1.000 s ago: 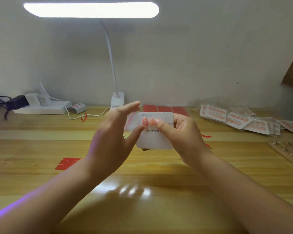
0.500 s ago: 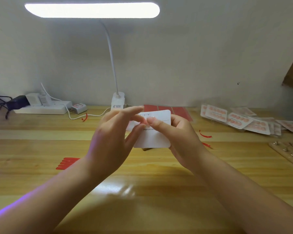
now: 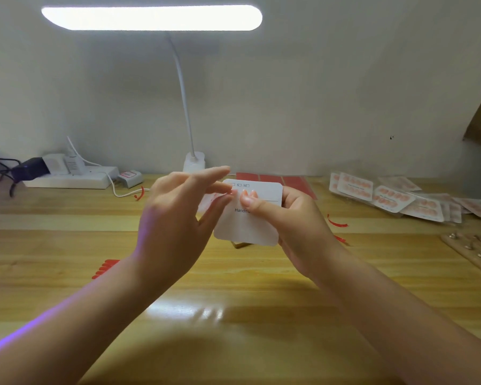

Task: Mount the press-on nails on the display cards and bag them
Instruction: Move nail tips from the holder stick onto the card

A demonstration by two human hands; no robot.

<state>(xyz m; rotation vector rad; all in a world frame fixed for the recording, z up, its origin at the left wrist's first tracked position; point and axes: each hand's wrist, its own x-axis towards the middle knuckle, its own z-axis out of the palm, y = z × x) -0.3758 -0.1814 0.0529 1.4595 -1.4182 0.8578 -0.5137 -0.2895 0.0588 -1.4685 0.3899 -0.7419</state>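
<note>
- Right hand (image 3: 297, 226) grips the white display card (image 3: 247, 220) above the desk's (image 3: 67, 240) middle, thumb clamped on its face to steady it.
- Left hand (image 3: 175, 218), fingers loosely extended, touches the pink press-on nails (image 3: 249, 193), probably seating them.
- Bagged cards (image 3: 395, 200) lie far right.

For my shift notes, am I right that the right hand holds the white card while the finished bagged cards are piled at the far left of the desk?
Not quite: the bagged cards are piled at the far right of the desk, as the head view shows. The right hand does hold the white card.
</note>
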